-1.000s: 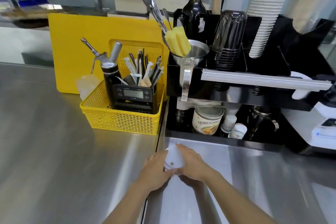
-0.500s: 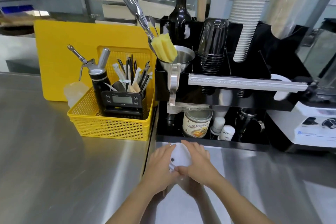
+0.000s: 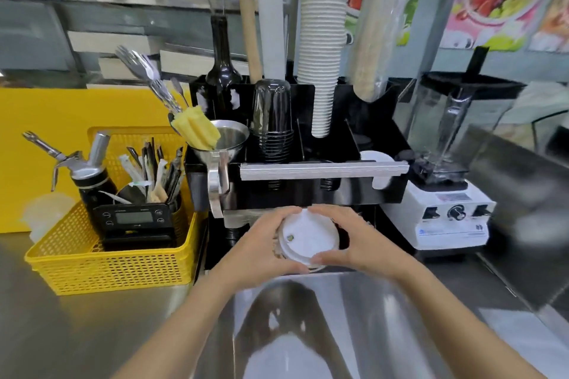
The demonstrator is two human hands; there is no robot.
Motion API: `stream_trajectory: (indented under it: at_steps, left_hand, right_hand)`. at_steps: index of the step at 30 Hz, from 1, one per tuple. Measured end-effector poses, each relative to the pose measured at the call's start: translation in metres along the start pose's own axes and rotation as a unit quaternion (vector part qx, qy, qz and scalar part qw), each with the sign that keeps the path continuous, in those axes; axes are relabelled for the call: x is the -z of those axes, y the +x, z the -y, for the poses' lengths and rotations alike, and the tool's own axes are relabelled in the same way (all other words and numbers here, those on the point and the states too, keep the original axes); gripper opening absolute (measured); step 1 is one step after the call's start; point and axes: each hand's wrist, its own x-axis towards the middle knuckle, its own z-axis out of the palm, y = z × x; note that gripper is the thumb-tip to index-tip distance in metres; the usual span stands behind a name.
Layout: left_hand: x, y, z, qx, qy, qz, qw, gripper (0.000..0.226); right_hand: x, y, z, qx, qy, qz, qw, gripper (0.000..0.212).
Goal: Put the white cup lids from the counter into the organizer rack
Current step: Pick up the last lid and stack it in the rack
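A stack of white cup lids (image 3: 308, 237) is held between both hands, lifted off the steel counter in front of the black organizer rack (image 3: 351, 194). My left hand (image 3: 261, 243) grips the stack's left side, my right hand (image 3: 360, 240) grips its right and lower edge. The top lid faces me and shows a small sip hole. The stack hangs level with the rack's lower shelf, below its silver bar (image 3: 323, 170). More white lids (image 3: 377, 158) sit in the rack's right-hand slot.
A yellow basket (image 3: 107, 271) with a scale and utensils stands to the left. A white blender (image 3: 452, 218) stands right of the rack. Stacked paper cups (image 3: 323, 49), black cups (image 3: 272, 120), a bottle and a funnel (image 3: 221, 144) fill the rack's top.
Both hands have lifted the lid stack off the counter and carried it up and forward toward the rack. The camera has tilted up and moved closer.
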Motion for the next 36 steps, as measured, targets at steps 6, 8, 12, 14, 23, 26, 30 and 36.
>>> stream_trajectory:
  at_steps: [6,8,12,14,23,26,30,36]
  left_hand:
    - [0.005,0.042,-0.037,-0.077,0.035,0.021,0.996,0.078]
    - [0.007,0.060,-0.050,-0.121,0.075,0.018,0.990,0.077]
    - [0.007,0.103,-0.077,-0.201,0.154,-0.041,0.967,0.074]
    - [0.006,0.120,-0.090,-0.219,0.169,-0.083,0.957,0.065]
    - [-0.022,0.186,-0.102,-0.176,0.217,-0.079,0.957,0.039]
    - [-0.030,0.201,-0.096,-0.147,0.197,-0.053,0.968,0.031]
    - [-0.036,0.214,-0.086,-0.112,0.174,-0.048,0.977,0.030]
    - [-0.045,0.224,-0.074,-0.069,0.164,-0.057,0.982,0.028]
  right_hand:
    - [0.046,-0.005,-0.001,0.036,-0.042,-0.070,0.996,0.067]
    - [0.063,-0.006,-0.002,0.054,-0.055,-0.106,0.991,0.066]
    - [0.102,0.001,-0.012,0.074,-0.094,-0.208,0.971,0.068]
    - [0.119,0.008,-0.017,0.077,-0.121,-0.256,0.956,0.071]
    - [0.160,0.048,-0.038,-0.019,-0.174,-0.232,0.957,0.061]
    - [0.165,0.062,-0.047,-0.027,-0.199,-0.223,0.954,0.057]
    - [0.164,0.081,-0.064,-0.047,-0.241,-0.210,0.946,0.065]
    - [0.154,0.096,-0.072,-0.047,-0.309,-0.187,0.931,0.058]
